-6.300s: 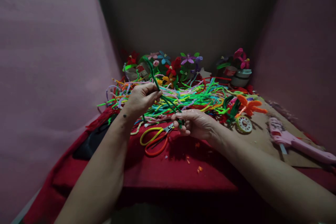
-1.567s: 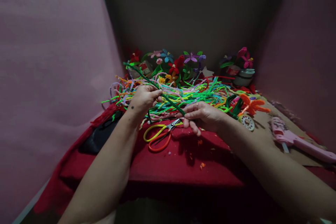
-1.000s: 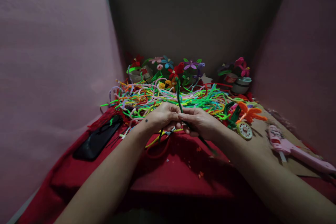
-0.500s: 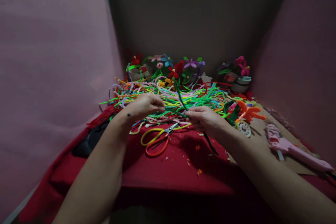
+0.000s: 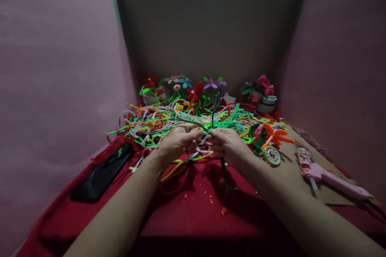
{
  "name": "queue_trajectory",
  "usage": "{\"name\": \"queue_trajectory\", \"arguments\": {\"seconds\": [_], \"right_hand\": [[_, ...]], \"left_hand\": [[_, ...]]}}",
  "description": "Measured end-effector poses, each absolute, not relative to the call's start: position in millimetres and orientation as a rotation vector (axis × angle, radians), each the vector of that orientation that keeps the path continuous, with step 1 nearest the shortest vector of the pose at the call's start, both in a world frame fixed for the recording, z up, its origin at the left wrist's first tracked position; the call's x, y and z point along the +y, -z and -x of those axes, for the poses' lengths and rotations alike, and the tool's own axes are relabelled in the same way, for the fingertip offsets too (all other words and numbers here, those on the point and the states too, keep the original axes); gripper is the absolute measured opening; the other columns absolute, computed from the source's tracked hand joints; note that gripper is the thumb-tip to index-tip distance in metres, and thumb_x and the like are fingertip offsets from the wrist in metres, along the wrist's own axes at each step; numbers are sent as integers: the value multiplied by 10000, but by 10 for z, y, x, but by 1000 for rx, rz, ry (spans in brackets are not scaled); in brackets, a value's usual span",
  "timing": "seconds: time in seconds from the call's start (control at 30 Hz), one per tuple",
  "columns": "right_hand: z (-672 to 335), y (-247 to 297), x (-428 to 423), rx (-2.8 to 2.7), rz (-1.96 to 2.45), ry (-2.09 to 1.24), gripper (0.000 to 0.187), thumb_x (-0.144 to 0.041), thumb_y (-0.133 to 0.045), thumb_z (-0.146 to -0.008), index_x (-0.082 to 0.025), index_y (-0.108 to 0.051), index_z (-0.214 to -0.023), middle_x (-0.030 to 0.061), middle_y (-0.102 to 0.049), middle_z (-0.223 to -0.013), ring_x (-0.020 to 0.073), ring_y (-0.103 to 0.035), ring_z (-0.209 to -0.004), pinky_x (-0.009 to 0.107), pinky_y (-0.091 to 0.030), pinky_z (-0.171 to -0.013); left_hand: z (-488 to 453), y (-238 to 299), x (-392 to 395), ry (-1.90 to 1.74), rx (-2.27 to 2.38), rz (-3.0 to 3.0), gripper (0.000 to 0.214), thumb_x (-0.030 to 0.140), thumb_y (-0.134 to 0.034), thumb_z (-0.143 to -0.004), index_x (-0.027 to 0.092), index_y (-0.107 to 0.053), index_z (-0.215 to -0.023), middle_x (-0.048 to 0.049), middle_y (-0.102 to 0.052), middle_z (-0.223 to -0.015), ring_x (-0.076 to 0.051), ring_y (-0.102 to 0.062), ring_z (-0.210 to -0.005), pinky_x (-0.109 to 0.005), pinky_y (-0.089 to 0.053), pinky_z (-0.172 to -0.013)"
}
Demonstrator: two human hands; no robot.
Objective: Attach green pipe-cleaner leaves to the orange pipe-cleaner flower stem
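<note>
Both hands meet over the front edge of a pile of coloured pipe cleaners (image 5: 187, 118). My left hand (image 5: 177, 141) is closed, pinching a dark green pipe cleaner (image 5: 214, 108) close to my right hand. My right hand (image 5: 227, 144) is closed round the same dark green pipe cleaner, whose upper end sticks up behind the fingers while its lower end hangs below the hand. Yellow and orange handled scissors (image 5: 177, 166) lie on the red cloth (image 5: 193, 213) just under my hands.
A black phone (image 5: 101, 174) lies at the left on the cloth. Finished pipe-cleaner flowers (image 5: 196, 88) stand at the back. An orange flower (image 5: 276, 135), a small round spool (image 5: 271, 155) and a pink glue gun (image 5: 328, 174) lie on cardboard at the right.
My left hand has moved right to meet my right hand, and the green pipe cleaner now bends upward between them. The view has shifted slightly.
</note>
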State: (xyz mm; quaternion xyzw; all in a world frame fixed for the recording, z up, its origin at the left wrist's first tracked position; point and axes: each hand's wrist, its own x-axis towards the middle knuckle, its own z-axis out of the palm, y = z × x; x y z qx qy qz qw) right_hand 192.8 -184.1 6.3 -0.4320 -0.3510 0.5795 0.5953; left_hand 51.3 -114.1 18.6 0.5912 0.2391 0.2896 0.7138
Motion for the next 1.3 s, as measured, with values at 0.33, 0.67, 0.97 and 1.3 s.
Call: {"name": "queue_trajectory", "arguments": {"seconds": [0.33,0.67,0.97,1.3], "right_hand": [[-1955,-64,-1926,-1065,995,-1686,240,-363,-607,-731,-134,-543,-701,-113,-225,-454,17,-113,-355,160,-67,-334],[-1861,-64,-1900,-993,975,-1436,266,-364,-670,-666,-116,-582,-624,-101,-265,-411,16,-162,-348,171,-90,-337],[-1830,-40,-1898,-924,881,-1383,260,-338,-667,-649,-147,-506,-578,-90,-334,-409,15,-204,-331,167,-115,-331],[-1874,-4,-1885,-912,885,-1393,152,-243,-640,-637,-122,-564,-585,-25,-531,-467,26,-332,-335,167,-161,-327]], "left_hand": [[-526,-159,-1151,-587,532,-1334,265,353,-672,-707,96,-627,-751,53,-448,-441,-9,-324,-322,-155,-237,-365],[-592,-186,-1234,-967,623,-1173,279,365,-699,-658,114,-578,-661,66,-442,-412,-10,-303,-280,-151,-201,-310],[-609,-110,-1253,-786,572,-1237,290,363,-741,-621,118,-594,-671,42,-491,-464,-29,-387,-357,-170,-320,-391],[-570,-136,-1238,-767,639,-1355,257,331,-702,-657,122,-557,-619,15,-521,-488,-82,-501,-423,-199,-394,-435]]}}
